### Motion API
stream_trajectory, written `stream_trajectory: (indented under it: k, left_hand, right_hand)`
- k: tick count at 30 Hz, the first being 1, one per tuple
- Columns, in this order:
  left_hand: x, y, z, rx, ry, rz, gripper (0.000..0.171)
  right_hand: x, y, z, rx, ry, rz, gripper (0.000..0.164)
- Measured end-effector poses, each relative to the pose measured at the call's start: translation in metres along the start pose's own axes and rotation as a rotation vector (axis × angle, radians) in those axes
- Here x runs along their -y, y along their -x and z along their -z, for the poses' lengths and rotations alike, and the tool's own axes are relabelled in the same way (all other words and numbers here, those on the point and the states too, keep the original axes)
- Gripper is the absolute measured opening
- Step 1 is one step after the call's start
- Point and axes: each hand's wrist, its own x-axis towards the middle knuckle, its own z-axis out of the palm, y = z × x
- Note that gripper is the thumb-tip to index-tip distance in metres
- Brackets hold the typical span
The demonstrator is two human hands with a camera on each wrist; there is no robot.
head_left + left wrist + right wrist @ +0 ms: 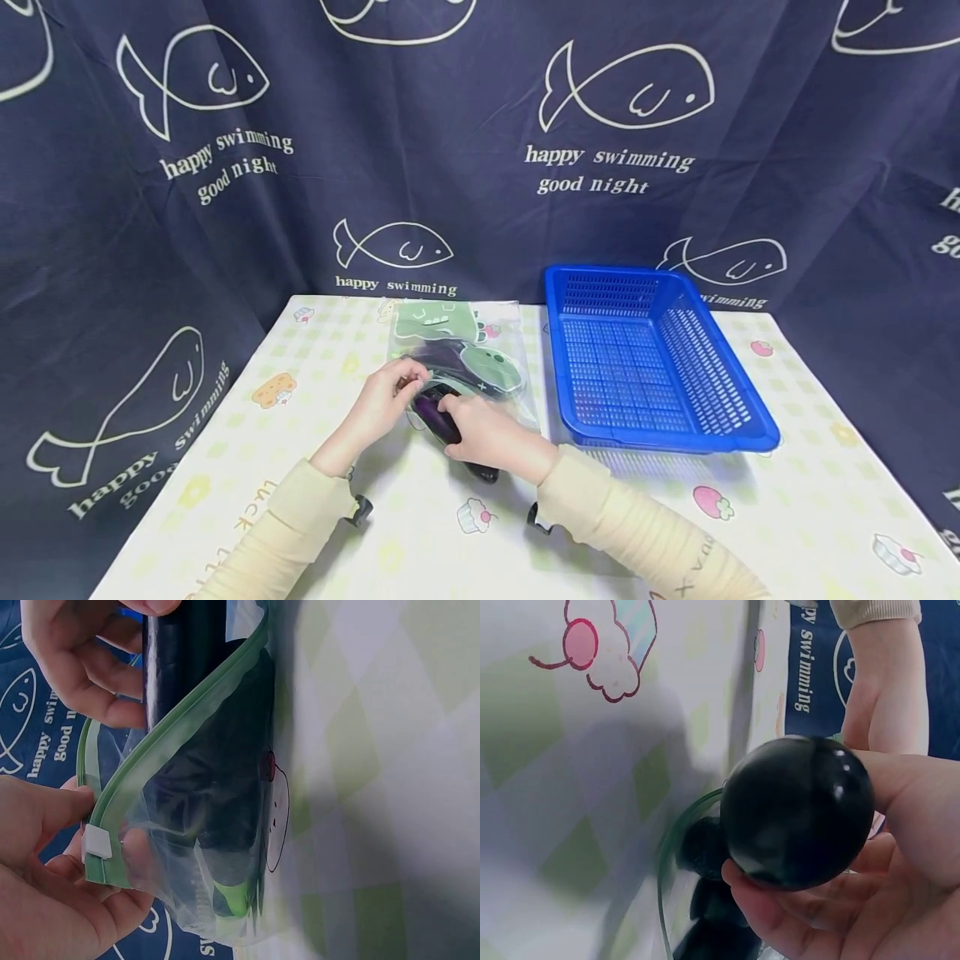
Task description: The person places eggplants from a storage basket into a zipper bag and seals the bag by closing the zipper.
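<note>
A clear zip bag with a green cartoon print lies on the table, its mouth toward me. Dark purple eggplants are inside it. My left hand pinches the bag's green zip edge at the corner with the white slider. My right hand grips another eggplant, whose far end sits within the bag's mouth while its rounded near end sticks out. In the left wrist view, the fingers of my right hand curl around this eggplant.
A blue plastic basket stands to the right of the bag. The table has a checked cloth printed with cakes and strawberries. Behind it hangs a dark blue curtain with fish drawings.
</note>
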Motion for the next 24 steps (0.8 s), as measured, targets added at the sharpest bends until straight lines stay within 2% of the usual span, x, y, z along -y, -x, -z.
stream_trajectory:
  k: [9, 15, 24]
  left_hand:
    - [-0.002, 0.0, 0.0, 0.007, 0.003, 0.01, 0.011]
    - [-0.004, -0.001, 0.001, 0.006, -0.002, 0.009, 0.011]
    - [-0.003, -0.001, 0.001, 0.013, -0.001, 0.014, 0.012]
  right_hand:
    - [0.004, -0.003, -0.003, -0.024, 0.052, 0.007, 0.053]
    - [0.006, -0.007, -0.005, -0.011, 0.093, -0.011, 0.055]
    - [0.003, -0.006, -0.011, -0.028, 0.108, 0.001, 0.055]
